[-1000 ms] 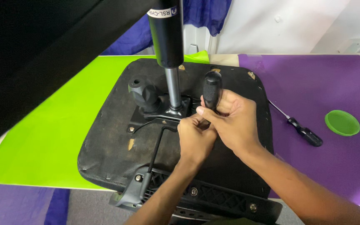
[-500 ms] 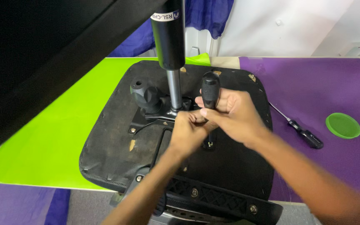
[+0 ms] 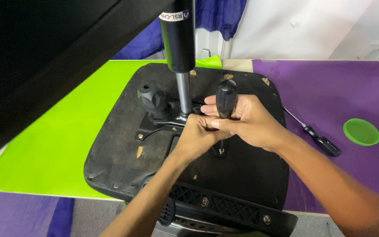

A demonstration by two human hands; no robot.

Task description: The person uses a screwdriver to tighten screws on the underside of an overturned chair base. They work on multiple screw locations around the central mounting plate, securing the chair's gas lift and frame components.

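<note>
Presently, an upright black-handled screwdriver [image 3: 226, 100] is clenched in the right hand [image 3: 247, 123] over the upturned chair seat [image 3: 123, 149], just beside the gas cylinder [image 3: 178, 39]. Its shaft is pinched by the left hand [image 3: 200, 135]. A second screwdriver [image 3: 316, 138] and green lid [image 3: 361, 131] are noted on the purple surface [image 3: 330, 83].

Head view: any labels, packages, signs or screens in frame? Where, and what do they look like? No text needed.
Label: one narrow white rectangular sticker with dark print, wrapped round the top of the black gas-lift cylinder, at the upper middle of the frame above the hands.
Packages, signs, screens: none in view.
</note>
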